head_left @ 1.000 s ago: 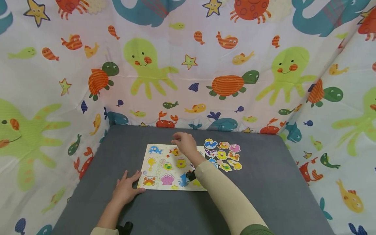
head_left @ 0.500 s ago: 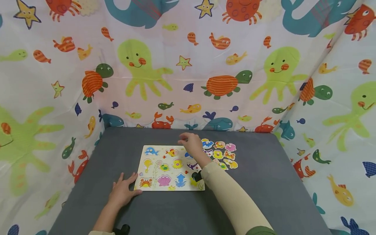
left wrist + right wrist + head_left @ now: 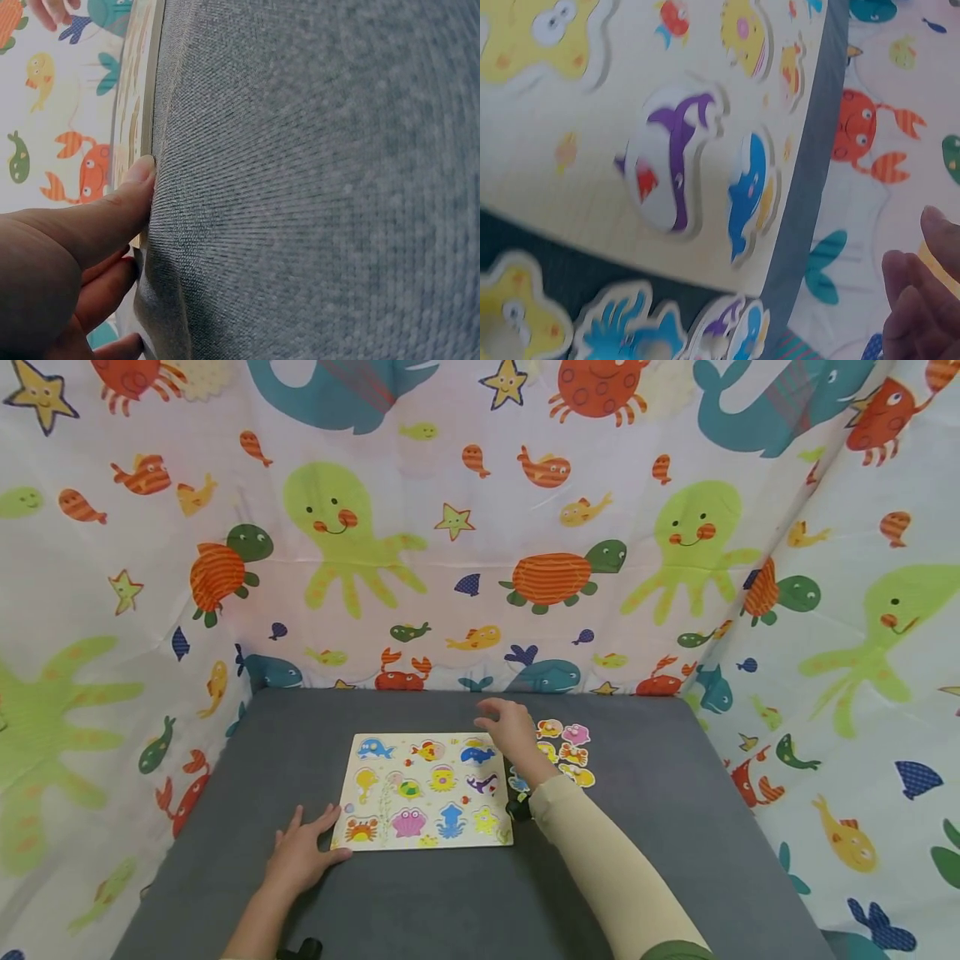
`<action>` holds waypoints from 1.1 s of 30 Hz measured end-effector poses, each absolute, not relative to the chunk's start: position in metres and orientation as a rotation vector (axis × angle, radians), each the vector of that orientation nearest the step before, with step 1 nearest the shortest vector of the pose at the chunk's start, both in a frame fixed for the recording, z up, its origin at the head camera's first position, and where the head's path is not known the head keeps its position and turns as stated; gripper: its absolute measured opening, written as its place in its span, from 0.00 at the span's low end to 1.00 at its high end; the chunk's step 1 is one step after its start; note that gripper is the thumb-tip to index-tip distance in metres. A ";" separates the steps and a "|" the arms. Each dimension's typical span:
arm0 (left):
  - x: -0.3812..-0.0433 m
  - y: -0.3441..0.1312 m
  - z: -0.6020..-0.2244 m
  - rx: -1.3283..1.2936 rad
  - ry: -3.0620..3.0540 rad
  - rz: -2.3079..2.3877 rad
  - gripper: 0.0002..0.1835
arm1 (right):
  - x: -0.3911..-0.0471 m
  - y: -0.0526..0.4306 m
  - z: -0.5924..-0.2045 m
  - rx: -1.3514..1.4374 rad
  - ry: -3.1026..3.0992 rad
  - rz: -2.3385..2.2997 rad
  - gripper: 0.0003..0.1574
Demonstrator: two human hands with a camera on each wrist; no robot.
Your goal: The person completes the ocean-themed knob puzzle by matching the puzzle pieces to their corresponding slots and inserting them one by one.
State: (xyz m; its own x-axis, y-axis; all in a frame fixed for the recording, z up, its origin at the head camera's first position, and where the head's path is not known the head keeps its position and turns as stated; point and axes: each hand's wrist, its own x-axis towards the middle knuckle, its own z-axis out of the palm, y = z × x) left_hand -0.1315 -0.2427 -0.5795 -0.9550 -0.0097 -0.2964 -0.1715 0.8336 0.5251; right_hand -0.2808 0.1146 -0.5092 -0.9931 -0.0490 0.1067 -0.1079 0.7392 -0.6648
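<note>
A pale wooden puzzle board [image 3: 431, 797] with sea-animal shapes lies flat in the head view. My left hand [image 3: 296, 852] braces its near left corner, thumb [image 3: 135, 180] against the front edge and fingers spread along the left side. Over the loose pieces right of the board hovers my right hand [image 3: 510, 731], fingers loosely bent, nothing visible between them. Its fingertips [image 3: 911, 300] stand apart from the board in the right wrist view. Among the pieces are a pink one [image 3: 576, 734] and an orange crab [image 3: 574, 754]; hand and forearm hide several others.
A dark grey cloth [image 3: 420, 902] covers the table. A white curtain [image 3: 450, 602] printed with sea animals rises behind it and at both sides. Loose starfish [image 3: 514, 307] and squid [image 3: 630, 322] pieces lie beside the board's right edge.
My right hand has moved right, from above the board's far edge to over the loose pieces. The view has shifted, sliding the scene left. My left hand keeps its place at the board's corner.
</note>
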 end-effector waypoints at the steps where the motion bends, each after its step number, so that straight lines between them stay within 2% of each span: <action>1: -0.131 -0.244 -0.580 -0.139 2.730 0.822 0.53 | -0.282 0.117 -0.511 0.123 -2.850 1.098 0.22; 15: -0.133 -0.246 -0.584 -0.132 2.738 0.824 0.53 | -0.297 0.176 -0.526 -0.002 -2.846 1.034 0.23; 33: -0.133 -0.245 -0.583 -0.162 2.729 0.849 0.52 | -0.309 0.225 -0.548 -0.251 -3.025 0.933 0.22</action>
State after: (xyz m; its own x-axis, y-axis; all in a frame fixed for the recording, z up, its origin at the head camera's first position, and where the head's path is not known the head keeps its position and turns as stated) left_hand -0.1332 -0.2447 -0.5826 -0.9551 -0.0239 -0.2954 -0.1872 0.8214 0.5388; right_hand -0.3086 0.2247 -0.5480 -0.9869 0.1404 -0.0789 0.1605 0.8150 -0.5568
